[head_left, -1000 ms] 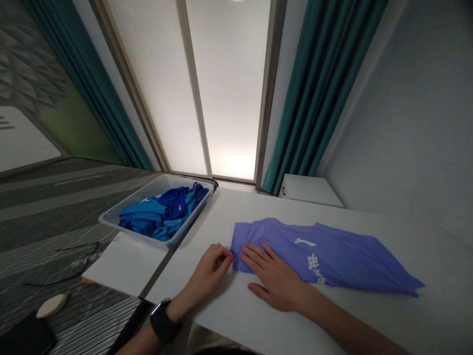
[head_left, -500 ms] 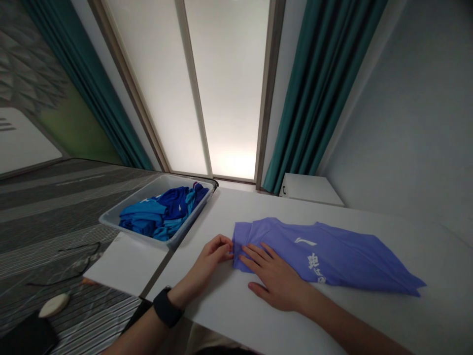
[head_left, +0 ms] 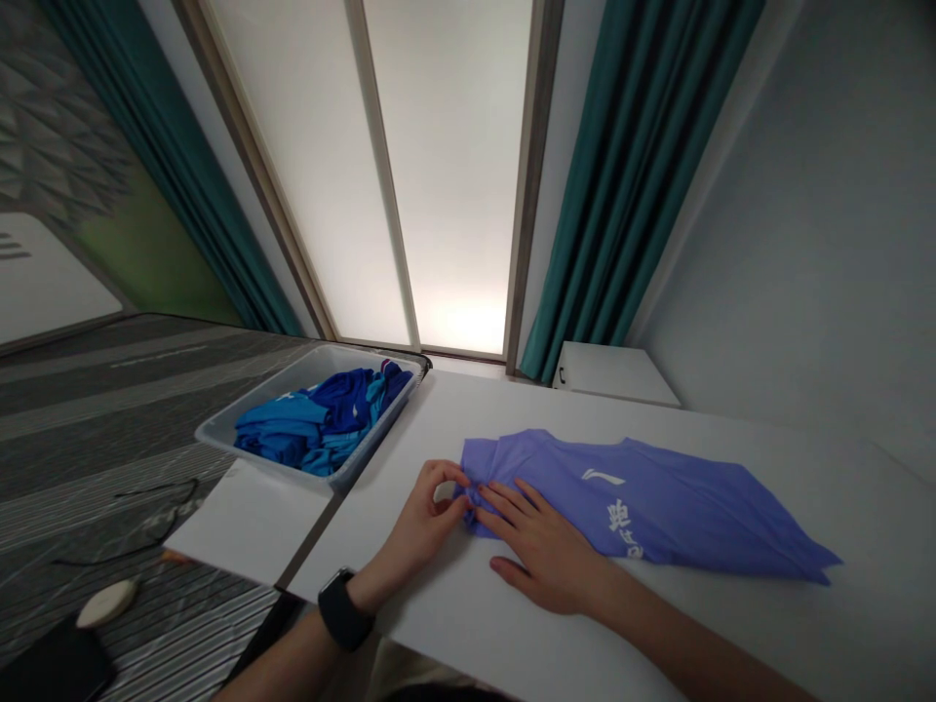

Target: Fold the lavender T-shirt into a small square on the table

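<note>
A folded periwinkle-purple T-shirt [head_left: 643,507] with white printed characters lies on the white table [head_left: 760,624]. My left hand [head_left: 428,517] is at the shirt's left edge, its thumb and fingers pinching a small gather of the fabric. My right hand [head_left: 541,551] rests flat on the shirt's left part, fingers spread, just beside the left hand. A black smartwatch [head_left: 345,609] sits on my left wrist.
A grey plastic tray [head_left: 219,439] holding folded blue garments [head_left: 318,424] stands at the table's far left corner. Beyond the table are a white cabinet [head_left: 618,375] and teal curtains [head_left: 643,175]. A grey striped surface [head_left: 109,429] to the left holds a black cable and a round white object [head_left: 106,603].
My left hand has moved right onto the shirt's left edge and now pinches the fabric there. My right hand has stayed flat in place.
</note>
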{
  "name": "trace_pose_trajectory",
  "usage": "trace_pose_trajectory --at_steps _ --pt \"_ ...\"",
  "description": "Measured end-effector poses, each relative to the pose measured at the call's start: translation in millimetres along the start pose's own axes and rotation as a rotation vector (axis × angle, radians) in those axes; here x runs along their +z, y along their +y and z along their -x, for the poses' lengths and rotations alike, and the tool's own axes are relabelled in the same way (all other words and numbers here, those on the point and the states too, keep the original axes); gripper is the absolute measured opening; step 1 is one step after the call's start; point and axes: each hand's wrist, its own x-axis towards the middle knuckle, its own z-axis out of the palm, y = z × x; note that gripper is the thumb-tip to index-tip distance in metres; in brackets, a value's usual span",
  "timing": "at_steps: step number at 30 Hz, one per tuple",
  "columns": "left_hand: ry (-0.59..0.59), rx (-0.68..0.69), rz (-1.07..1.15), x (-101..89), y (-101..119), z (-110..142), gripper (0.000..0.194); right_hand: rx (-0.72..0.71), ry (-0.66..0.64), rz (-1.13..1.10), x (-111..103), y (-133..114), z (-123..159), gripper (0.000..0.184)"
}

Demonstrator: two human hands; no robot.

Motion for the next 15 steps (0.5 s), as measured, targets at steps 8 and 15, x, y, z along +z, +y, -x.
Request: trace_pose_trajectory --at_steps 8,15 --pt "-0.072 -0.052 -0.393 -18.2 -4 14 0.013 -0.001 0.013 -0.004 -1 -2 0 0.058" --pt "-0.159 -0.011 -0.781 -14.3 8 16 0.017 -0.005 0.000 0.006 -3 -3 -1 0.059"
